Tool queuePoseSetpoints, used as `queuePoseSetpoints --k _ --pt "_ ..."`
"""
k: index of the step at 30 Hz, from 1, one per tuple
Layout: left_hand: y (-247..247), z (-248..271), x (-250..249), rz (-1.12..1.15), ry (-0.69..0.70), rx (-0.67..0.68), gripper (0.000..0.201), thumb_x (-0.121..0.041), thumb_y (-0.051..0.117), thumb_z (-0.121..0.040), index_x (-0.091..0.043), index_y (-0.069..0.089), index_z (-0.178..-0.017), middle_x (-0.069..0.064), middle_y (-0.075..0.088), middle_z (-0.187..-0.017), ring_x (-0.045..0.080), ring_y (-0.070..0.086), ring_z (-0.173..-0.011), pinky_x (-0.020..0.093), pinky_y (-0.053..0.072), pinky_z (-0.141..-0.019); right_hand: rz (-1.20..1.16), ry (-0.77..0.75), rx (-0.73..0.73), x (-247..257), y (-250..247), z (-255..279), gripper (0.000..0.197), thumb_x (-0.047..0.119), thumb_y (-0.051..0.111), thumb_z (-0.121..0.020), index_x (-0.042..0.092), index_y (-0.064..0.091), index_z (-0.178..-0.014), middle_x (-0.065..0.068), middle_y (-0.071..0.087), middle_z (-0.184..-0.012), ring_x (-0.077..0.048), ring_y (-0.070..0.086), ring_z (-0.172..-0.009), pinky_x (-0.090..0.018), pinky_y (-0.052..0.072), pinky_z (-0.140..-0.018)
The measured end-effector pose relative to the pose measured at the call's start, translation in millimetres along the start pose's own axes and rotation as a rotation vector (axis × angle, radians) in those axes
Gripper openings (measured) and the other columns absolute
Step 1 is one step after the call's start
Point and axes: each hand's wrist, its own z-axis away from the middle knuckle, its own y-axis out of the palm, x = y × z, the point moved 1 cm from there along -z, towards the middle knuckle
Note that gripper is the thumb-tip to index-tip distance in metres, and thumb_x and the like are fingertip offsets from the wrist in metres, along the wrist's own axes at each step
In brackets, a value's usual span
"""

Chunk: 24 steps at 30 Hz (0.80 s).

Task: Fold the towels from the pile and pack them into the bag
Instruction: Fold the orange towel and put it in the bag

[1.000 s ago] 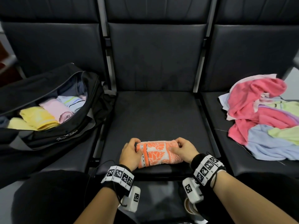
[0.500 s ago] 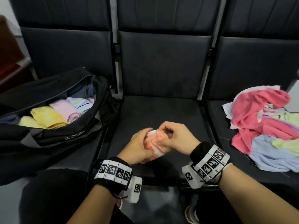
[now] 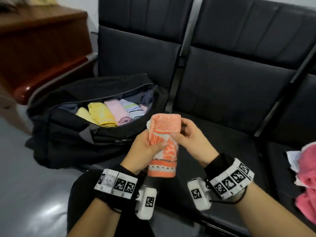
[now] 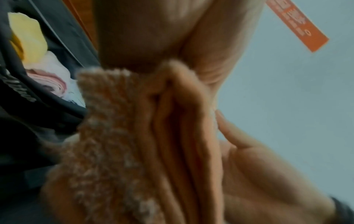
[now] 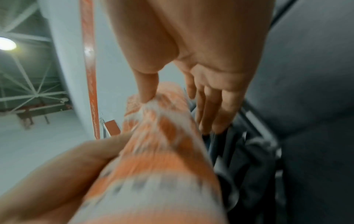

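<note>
A folded orange-and-white patterned towel (image 3: 163,127) stands upright in the air above the middle seat. My left hand (image 3: 153,142) grips its left side at mid-height, thumb across the front. My right hand (image 3: 179,132) pinches its right edge, thumb on the front and fingers behind. The left wrist view shows the towel's stacked folds (image 4: 153,144); the right wrist view shows its patterned face (image 5: 162,151). The black bag (image 3: 68,134) lies open on the left seat with several folded towels (image 3: 109,113) in a row. The pink edge of the pile (image 3: 306,168) shows at the far right.
Black padded seats (image 3: 222,134) run in a row with metal dividers (image 3: 177,65) between them. A brown wooden counter (image 3: 42,48) stands beyond the bag at upper left. Grey floor (image 3: 25,194) lies at the lower left.
The towel has come up off the seat and turned from lying flat to upright between both hands. It has shifted left toward the bag, and the head view has swung left.
</note>
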Motion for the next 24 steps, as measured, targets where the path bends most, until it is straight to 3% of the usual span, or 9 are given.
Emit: queuePoseSetpoints --k 4,9,12,14,16,19,22,24 --pt "-45 -8 -11 0.021 0.006 -0.115 0.032 -0.004 0.069 -0.090 -0.015 0.063 -0.120 0.006 0.075 -0.111 0.021 0.073 -0.102 0.038 0.059 -0.089 -0.093 0.034 0.162 -4 50 -28 0.059 0.032 0.081 -0.073 0.022 0.056 -0.125 -0.002 0.071 -0.120 -0.017 0.068 -0.110 -0.035 0.058 -0.090" --pt "-100 -22 -20 0.034 -0.020 -0.113 0.034 -0.009 0.068 -0.093 -0.011 0.061 -0.126 0.004 0.074 -0.115 0.020 0.072 -0.106 0.032 0.060 -0.086 -0.137 -0.014 0.220 11 91 -74 0.047 0.013 0.079 -0.080 0.018 0.059 -0.122 -0.001 0.073 -0.116 -0.018 0.070 -0.106 -0.027 0.057 -0.082" --pt "-137 -30 -26 -0.012 -0.011 -0.127 0.032 -0.019 0.072 -0.090 -0.013 0.064 -0.121 -0.001 0.076 -0.112 0.016 0.072 -0.104 0.024 0.058 -0.080 -0.132 -0.027 0.259 18 111 -103 0.047 0.007 0.077 -0.081 0.014 0.059 -0.124 -0.005 0.072 -0.117 -0.022 0.070 -0.107 -0.030 0.057 -0.084" --pt "-168 -36 -27 -0.116 0.016 -0.251 0.032 -0.028 0.071 -0.089 -0.013 0.065 -0.116 0.003 0.075 -0.107 0.013 0.071 -0.100 0.023 0.056 -0.081 -0.116 -0.016 0.264 19 122 -123 0.051 0.002 0.077 -0.081 0.010 0.056 -0.127 -0.007 0.072 -0.117 -0.023 0.070 -0.107 -0.034 0.057 -0.085" --pt "-206 -42 -29 -0.264 0.057 -0.474 0.021 -0.027 0.068 -0.094 -0.014 0.067 -0.110 0.006 0.072 -0.103 0.010 0.067 -0.093 0.023 0.052 -0.083 -0.109 0.004 0.260 19 132 -143 0.052 -0.002 0.076 -0.081 0.010 0.055 -0.127 -0.007 0.072 -0.117 -0.021 0.070 -0.106 -0.032 0.058 -0.083" --pt "-265 -49 -30 -0.524 0.054 -0.702 0.013 -0.021 0.064 -0.094 -0.020 0.069 -0.106 0.002 0.069 -0.108 0.012 0.063 -0.099 0.031 0.050 -0.093 -0.114 0.026 0.243 22 147 -168 0.051 0.000 0.076 -0.082 0.016 0.055 -0.125 -0.004 0.072 -0.115 -0.016 0.071 -0.103 -0.028 0.059 -0.078" --pt "-315 -61 -23 -0.805 -0.099 -0.726 0.023 -0.024 0.060 -0.094 -0.015 0.069 -0.114 0.011 0.063 -0.123 0.027 0.055 -0.121 0.048 0.041 -0.109 -0.106 0.021 0.229 26 164 -194 0.049 0.004 0.076 -0.083 0.019 0.055 -0.124 0.000 0.072 -0.113 -0.012 0.070 -0.101 -0.028 0.059 -0.079" --pt "-338 -70 -19 -0.914 -0.228 -0.711 0.032 -0.034 0.051 -0.099 -0.005 0.067 -0.098 0.024 0.062 -0.116 0.040 0.054 -0.116 0.053 0.041 -0.103 -0.094 0.010 0.229 29 178 -211 0.047 0.006 0.076 -0.083 0.018 0.055 -0.123 0.001 0.071 -0.114 -0.010 0.070 -0.100 -0.027 0.058 -0.080"
